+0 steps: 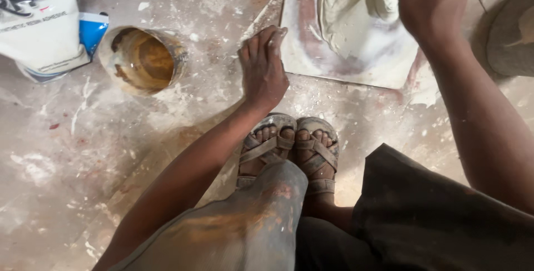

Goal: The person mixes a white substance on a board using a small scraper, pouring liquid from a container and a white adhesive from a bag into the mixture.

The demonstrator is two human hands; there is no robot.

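Knees [267, 221] fill the bottom; top right, the right hand [425, 4] grips soft, heavy, sticky-looking putty [356, 26], best scooped from beneath, while the left hand [262, 70] lies open against the board [295, 54].

A soft white bag [41, 23] with blue panels and dark print lay crumpled on the floor at the far left, just beside an open round tin [143, 59].

Right hand [428, 4] fingers cut off above.
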